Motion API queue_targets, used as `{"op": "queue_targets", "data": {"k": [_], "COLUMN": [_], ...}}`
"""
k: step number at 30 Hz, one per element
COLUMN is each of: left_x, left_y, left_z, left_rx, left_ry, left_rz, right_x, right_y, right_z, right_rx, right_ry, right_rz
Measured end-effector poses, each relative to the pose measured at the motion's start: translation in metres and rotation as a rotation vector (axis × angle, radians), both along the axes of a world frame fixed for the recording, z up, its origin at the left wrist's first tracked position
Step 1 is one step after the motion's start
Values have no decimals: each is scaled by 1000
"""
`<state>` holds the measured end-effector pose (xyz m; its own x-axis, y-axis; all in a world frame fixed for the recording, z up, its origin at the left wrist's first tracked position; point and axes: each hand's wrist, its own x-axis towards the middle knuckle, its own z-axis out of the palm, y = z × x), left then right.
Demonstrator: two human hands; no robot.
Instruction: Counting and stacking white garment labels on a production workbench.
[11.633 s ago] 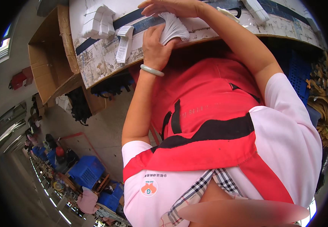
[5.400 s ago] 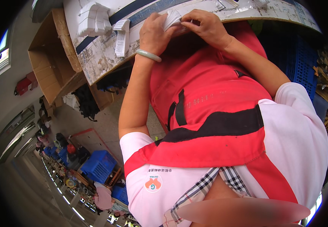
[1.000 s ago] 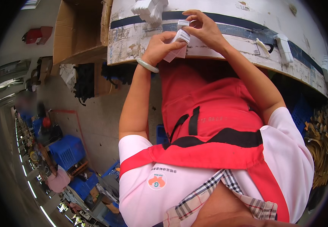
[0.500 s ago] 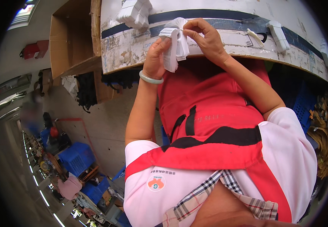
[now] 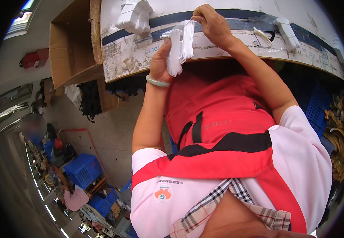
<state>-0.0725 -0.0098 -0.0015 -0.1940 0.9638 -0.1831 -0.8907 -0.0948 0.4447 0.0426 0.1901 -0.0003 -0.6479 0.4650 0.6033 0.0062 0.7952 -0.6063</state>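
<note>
My left hand [image 5: 162, 61], a pale bangle at its wrist, is closed round a thick bundle of white paper slips [image 5: 175, 53]. The slips hang down and fan apart at their lower ends, above the near edge of the covered worktable [image 5: 140, 55]. At the bundle's top right, the thumb and forefinger of my right hand [image 5: 215, 27] are pinched together at the tip of a slip standing away from the rest. Whether that slip is separate from the bundle cannot be made out.
More white slips [image 5: 134, 16] are piled at the table's far left, and another stack [image 5: 287, 33] lies to the right. Beside it are a white strip [image 5: 262, 36] and a black loop. An open cardboard box [image 5: 70, 47] stands left; a blue crate [image 5: 317, 107] sits below right.
My right hand has moved up and slightly right, drawing out from the bundle's middle to its top corner. The bundle, fanned widely before, now hangs narrower in my left hand.
</note>
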Motion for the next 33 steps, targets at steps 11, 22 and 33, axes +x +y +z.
{"op": "queue_targets", "data": {"k": [11, 22, 33], "left_x": [17, 27, 26], "left_y": [-8, -9, 8], "left_z": [-14, 29, 36], "left_rx": [51, -327, -396], "left_ry": [-304, 569, 865], "left_rz": [17, -58, -177], "right_x": [-4, 23, 55], "right_y": [11, 49, -2], "right_z": [-5, 7, 27], "right_rx": [141, 122, -129], "right_ry": [-172, -424, -195], "right_rz": [13, -99, 390]}}
